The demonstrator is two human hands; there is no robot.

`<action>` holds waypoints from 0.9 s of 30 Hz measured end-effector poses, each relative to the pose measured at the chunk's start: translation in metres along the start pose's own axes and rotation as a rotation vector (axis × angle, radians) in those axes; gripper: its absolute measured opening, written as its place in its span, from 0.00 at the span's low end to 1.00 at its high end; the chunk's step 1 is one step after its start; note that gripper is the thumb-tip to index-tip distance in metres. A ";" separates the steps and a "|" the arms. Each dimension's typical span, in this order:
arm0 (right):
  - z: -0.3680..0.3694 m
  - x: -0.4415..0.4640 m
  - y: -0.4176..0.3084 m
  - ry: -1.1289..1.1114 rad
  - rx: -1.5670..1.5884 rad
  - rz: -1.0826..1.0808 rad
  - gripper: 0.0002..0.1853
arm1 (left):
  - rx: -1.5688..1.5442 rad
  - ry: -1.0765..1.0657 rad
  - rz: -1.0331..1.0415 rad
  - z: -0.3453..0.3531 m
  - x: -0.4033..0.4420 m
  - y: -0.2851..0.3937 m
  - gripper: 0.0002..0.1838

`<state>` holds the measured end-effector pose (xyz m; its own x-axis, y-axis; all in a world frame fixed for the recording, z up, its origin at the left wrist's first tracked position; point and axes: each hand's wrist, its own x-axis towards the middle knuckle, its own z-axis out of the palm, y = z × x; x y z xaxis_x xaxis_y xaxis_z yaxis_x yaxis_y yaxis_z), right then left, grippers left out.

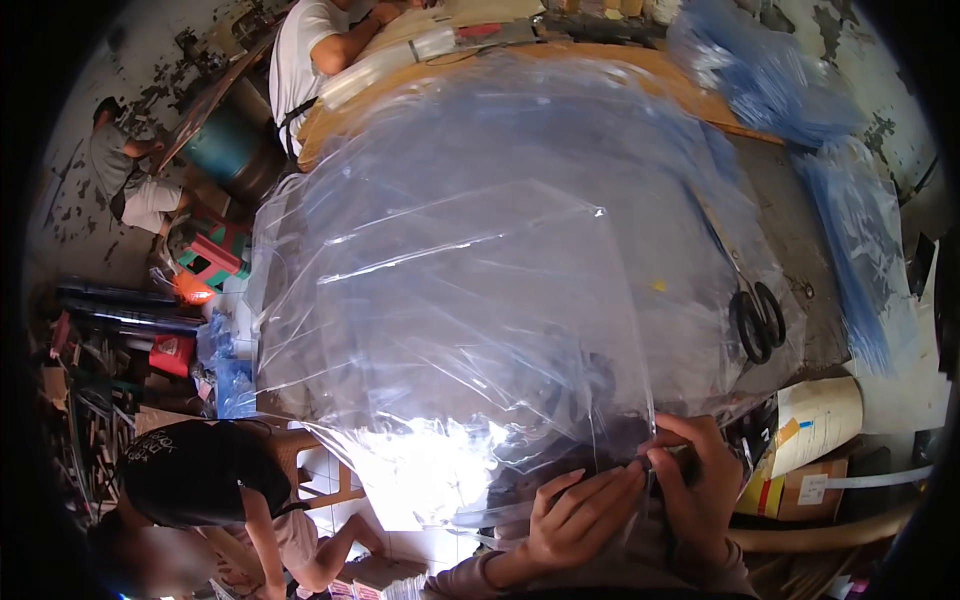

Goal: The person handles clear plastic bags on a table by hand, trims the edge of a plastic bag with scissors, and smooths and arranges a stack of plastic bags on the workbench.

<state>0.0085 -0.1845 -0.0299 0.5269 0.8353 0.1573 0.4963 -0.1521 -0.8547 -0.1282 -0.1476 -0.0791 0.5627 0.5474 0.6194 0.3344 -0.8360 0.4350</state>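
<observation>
Right hand: thumb and forefinger nearly closed, pinching clear film by its edge.
Left hand: just beside, fingers together, tips at the same edge; grip unclear.
Clear film: spread beyond both hands.
Scissors: on the film, beyond the right hand.

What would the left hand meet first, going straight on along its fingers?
Probably the right hand, just ahead at the edge of the plastic; depth there is hard to judge.
</observation>
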 end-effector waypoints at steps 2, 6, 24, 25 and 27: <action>-0.001 -0.003 -0.006 -0.019 -0.008 0.125 0.14 | 0.015 -0.005 0.001 0.000 -0.003 -0.001 0.10; -0.002 0.002 -0.016 -0.072 0.304 0.335 0.13 | -0.050 0.042 0.025 -0.004 -0.006 -0.004 0.11; -0.004 0.026 -0.006 0.028 0.028 0.139 0.07 | -0.217 -0.445 0.091 -0.064 0.024 -0.032 0.25; -0.005 0.028 -0.006 0.035 0.010 0.115 0.07 | -0.114 -0.477 0.132 -0.078 0.030 -0.037 0.24; -0.008 0.032 -0.004 0.001 0.020 0.136 0.07 | 0.090 -0.519 0.210 -0.097 0.040 -0.048 0.23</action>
<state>0.0286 -0.1614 -0.0179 0.5893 0.8069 0.0402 0.4066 -0.2532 -0.8778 -0.1950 -0.0821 -0.0123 0.9146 0.2974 0.2740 0.2254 -0.9375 0.2652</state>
